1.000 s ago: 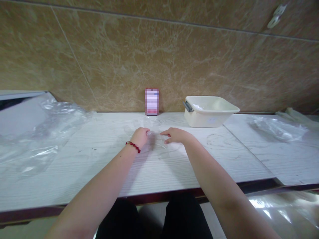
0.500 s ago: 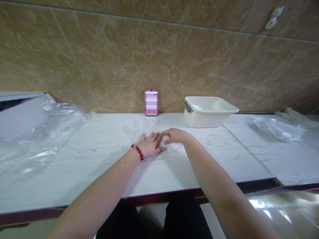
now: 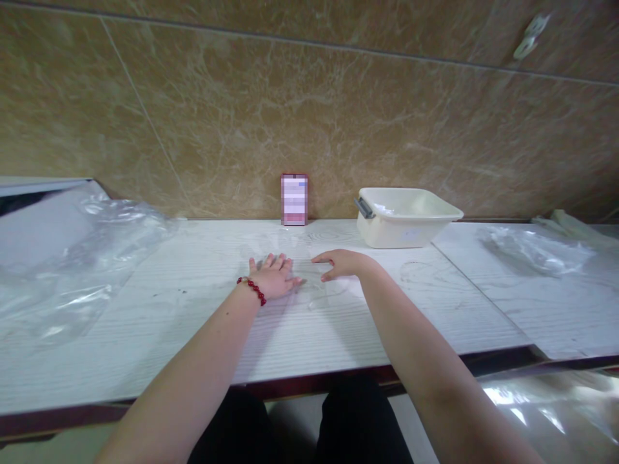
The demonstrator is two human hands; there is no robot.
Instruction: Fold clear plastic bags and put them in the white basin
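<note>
A thin, see-through plastic sheet or bag lies on the white wood-grain table, its outline hard to make out. My left hand, with a red bead bracelet at the wrist, presses flat on it, fingers spread. To the right, my right hand rests at the sheet's right part, thumb and forefinger apart; its other fingers are tucked out of sight. No object shows in either hand. Beyond my hands a phone with a blurred screen leans upright against the wall.
A cream plastic bin with a grey handle stands at the back right. Crumpled clear plastic lies farther right. Large clear plastic bags cover the table's left side. A brown marble wall closes off the back.
My left hand has slid left across the plastic, away from my right hand, and the two no longer touch. My right hand has hardly moved.
</note>
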